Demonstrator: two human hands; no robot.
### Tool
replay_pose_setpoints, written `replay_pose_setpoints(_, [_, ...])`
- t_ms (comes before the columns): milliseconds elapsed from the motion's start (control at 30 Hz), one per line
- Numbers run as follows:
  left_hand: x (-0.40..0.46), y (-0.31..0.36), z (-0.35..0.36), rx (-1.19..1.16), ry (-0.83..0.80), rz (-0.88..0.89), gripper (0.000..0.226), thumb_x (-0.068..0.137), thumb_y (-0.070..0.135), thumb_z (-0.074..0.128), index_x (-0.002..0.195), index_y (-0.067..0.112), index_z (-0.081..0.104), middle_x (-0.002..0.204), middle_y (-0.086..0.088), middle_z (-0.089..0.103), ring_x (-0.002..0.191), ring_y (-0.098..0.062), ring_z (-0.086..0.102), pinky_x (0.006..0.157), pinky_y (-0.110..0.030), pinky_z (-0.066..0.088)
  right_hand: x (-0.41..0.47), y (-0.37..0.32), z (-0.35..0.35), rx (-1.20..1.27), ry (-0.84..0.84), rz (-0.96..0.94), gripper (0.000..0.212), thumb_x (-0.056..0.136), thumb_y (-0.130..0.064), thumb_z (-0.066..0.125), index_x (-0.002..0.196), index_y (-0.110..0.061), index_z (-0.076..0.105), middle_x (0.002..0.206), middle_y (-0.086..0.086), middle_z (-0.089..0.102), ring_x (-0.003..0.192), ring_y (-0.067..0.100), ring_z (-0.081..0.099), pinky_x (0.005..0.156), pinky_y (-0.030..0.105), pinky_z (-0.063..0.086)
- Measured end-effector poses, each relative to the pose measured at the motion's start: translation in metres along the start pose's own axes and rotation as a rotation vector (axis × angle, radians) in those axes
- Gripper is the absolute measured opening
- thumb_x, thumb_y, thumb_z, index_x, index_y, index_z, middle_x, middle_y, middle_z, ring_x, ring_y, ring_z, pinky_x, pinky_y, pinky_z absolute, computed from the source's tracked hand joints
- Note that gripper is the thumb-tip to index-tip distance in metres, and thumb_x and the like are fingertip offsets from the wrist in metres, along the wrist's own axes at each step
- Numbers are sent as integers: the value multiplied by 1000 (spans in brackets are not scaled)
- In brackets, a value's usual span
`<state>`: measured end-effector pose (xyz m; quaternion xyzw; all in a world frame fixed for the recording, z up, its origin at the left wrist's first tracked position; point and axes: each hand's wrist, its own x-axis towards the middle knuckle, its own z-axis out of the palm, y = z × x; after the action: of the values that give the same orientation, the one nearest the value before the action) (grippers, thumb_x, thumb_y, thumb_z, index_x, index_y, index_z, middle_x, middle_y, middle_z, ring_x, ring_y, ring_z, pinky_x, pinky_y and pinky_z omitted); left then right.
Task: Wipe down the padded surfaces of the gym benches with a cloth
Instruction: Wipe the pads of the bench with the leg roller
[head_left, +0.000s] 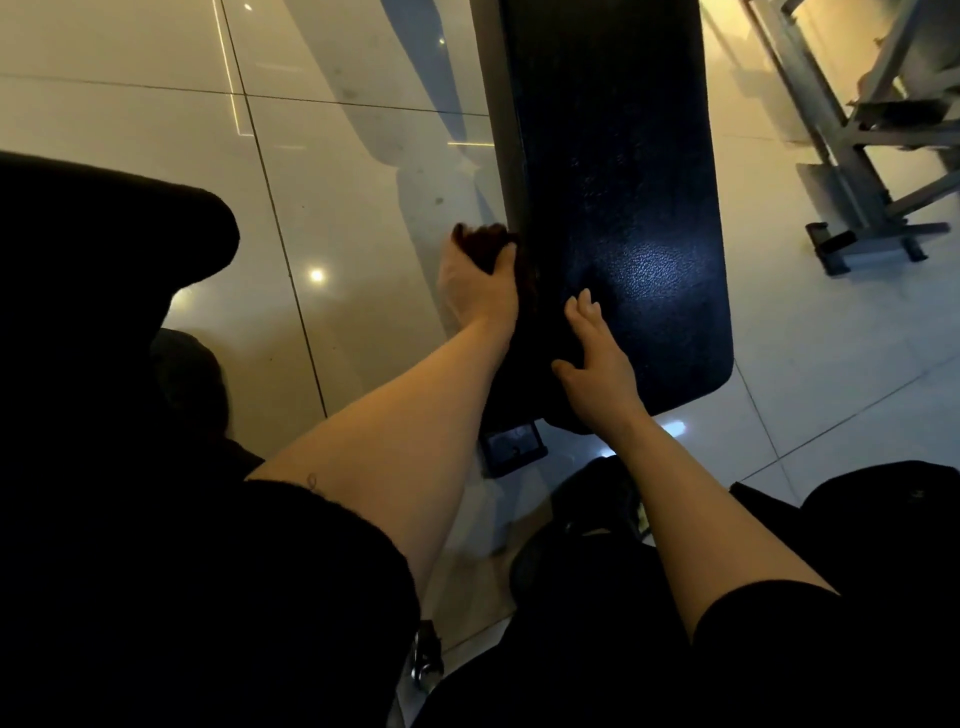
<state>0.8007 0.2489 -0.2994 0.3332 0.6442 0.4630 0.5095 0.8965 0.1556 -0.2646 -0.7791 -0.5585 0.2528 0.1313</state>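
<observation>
You are working the left side edge of the bench pad (618, 208), which runs from near centre away to the far top of the view; judged from this position, the step in hand is wiping that side face near the pad's near end. To do it well, keep the cloth (480, 244) pressed flat against the vinyl, draw it along the edge in overlapping strokes, and cover the rounded near corner before returning to the top face. Your left hand (478, 280) is curled closed around the dark cloth, bunching it against the pad's left edge. Your right hand (597, 353) lies open, fingers nearly straight, resting on the pad's near left portion, apparently as a brace. A grey metal frame (862, 135) stands well apart at far right on the tiled floor (156, 104).
</observation>
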Motion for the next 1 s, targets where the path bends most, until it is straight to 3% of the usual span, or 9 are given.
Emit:
replay_pose_setpoints(133, [-8,-2,7,74,-110,-1,37,85,24,70,119,14,61,115,-6,64,109,-23,58,94,-32,44,0,0,1,-5,1,-1,73,91,3,54,153,-15,19,162,-5,5,148,9,0,119,27,9])
replay_pose_setpoints(267, [-32,-42,-3,180,-168,-66,28,84,23,70,110,15,62,109,-7,66,103,-23,60,80,-26,41,2,-1,1,-26,-1,-2,73,91,3,53,153,-15,19,162,-4,5,148,10,0,121,32,10])
replay_pose_setpoints(367, [-23,-28,1,36,-29,-64,31,89,27,65,113,10,56,111,-11,61,102,-25,58,79,-26,40,2,1,2,-14,2,-8,73,92,3,54,153,-15,18,162,-4,4,148,10,0,121,31,9])
replay_pose_setpoints(500, [-13,7,15,-129,-86,-28,35,102,32,41,117,8,62,117,-11,58,104,-22,55,89,-28,41,1,2,2,5,8,-6,75,91,3,55,153,-15,18,162,-4,4,148,9,-1,122,33,8])
replay_pose_setpoints(633, [-27,-18,11,57,-88,165,27,90,10,62,116,10,66,120,-9,57,107,-19,54,81,-3,27,0,0,3,9,4,-9,75,91,3,55,153,-14,17,162,-3,3,148,11,-1,122,33,7])
replay_pose_setpoints(733, [-33,-35,8,145,-97,144,24,83,6,68,106,9,65,114,-8,55,102,-21,55,76,-6,26,1,-1,4,-4,8,-3,76,90,2,54,153,-14,16,163,-1,3,148,11,-2,122,38,7])
replay_pose_setpoints(833, [-30,-24,9,73,-1,150,32,82,5,68,113,8,59,114,-8,57,100,-16,53,77,-8,27,0,-2,3,14,4,0,76,90,2,55,153,-14,16,162,-2,2,148,10,-2,122,39,7])
replay_pose_setpoints(900, [-23,-11,12,40,46,216,36,80,4,70,114,7,57,113,-8,59,100,-13,52,80,-9,28,0,0,3,34,8,-2,76,89,4,55,153,-13,17,162,-2,3,148,10,-2,122,39,7])
replay_pose_setpoints(1000, [-26,-11,12,118,-13,337,29,78,-3,68,106,4,62,108,-11,61,98,-23,57,79,-9,29,0,1,4,32,12,-8,76,88,4,54,153,-13,18,162,-1,3,148,12,-2,122,41,8])
